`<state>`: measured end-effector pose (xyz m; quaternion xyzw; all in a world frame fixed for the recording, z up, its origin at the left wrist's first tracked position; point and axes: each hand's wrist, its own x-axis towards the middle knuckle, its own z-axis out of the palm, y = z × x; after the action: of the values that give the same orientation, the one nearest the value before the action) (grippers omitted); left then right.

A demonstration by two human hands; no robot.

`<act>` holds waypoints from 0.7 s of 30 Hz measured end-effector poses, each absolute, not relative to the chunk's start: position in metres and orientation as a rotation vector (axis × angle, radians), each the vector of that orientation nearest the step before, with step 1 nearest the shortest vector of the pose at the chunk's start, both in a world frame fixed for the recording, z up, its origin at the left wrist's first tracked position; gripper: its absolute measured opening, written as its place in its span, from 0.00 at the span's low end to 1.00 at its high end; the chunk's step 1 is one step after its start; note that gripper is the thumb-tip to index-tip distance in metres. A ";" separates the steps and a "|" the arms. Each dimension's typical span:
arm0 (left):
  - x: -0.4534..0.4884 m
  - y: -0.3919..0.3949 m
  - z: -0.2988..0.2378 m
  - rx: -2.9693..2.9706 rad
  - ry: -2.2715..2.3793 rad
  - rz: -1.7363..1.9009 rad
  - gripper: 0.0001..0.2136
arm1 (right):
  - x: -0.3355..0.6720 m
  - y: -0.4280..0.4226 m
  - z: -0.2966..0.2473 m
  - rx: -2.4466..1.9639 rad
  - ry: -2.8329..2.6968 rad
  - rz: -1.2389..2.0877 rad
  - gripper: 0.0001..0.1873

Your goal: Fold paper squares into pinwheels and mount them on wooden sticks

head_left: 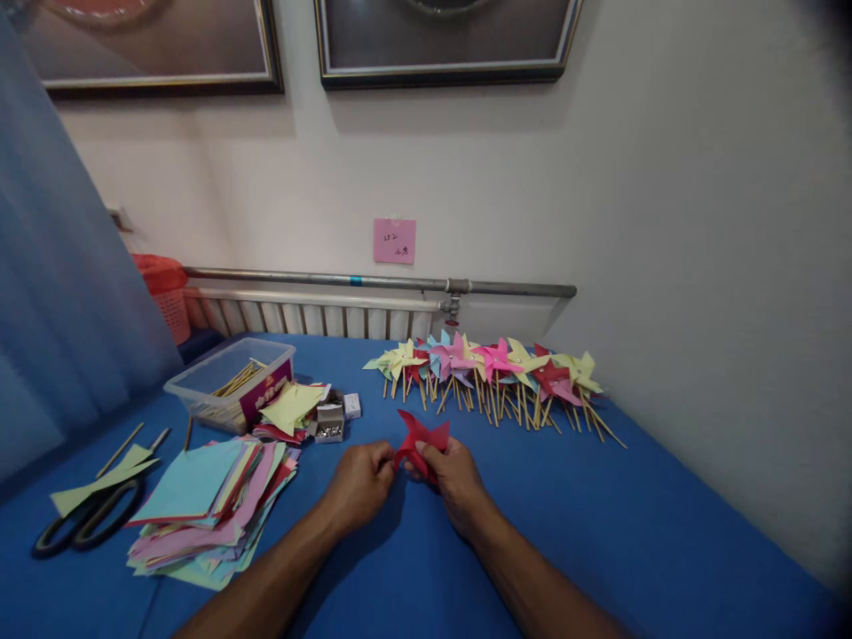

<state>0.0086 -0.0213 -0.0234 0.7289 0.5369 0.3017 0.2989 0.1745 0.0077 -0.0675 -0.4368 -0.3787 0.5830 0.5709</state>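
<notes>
With right hand [461, 481] nearly closed, pinching red paper pinwheel [414, 433] below frame centre, thumb on top. With left hand [361, 481] curled at its left edge; cannot tell whether gripping. Lower left: paper stack [190, 484], scissors [80, 536]. Right of centre: stick-mounted pinwheels [498, 357].

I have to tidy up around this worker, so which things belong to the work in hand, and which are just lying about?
Likely part of the work:
red paper in the right hand
pinwheels
paper stack
scissors
sticks
small metal pieces

Apparently just around:
basket
pink note
framed pictures
curtain
</notes>
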 end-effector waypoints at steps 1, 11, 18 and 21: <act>0.009 -0.021 -0.024 1.934 1.425 0.801 0.10 | 0.174 0.008 -0.069 -1.025 -0.877 1.364 0.20; 0.008 -0.020 -0.026 1.940 1.432 0.787 0.10 | 0.175 0.000 -0.057 -0.991 -0.884 1.375 0.16; 0.008 -0.019 -0.027 1.981 1.444 0.783 0.09 | 0.175 -0.001 -0.056 -1.017 -0.884 1.370 0.17; 0.008 -0.020 -0.027 1.967 1.438 0.782 0.09 | 0.176 -0.001 -0.057 -1.023 -0.909 1.362 0.16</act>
<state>0.0081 -0.0196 -0.0270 0.7362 0.5382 0.2927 0.2874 0.1758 -0.0013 -0.0568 -0.4358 -0.3871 0.5800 0.5691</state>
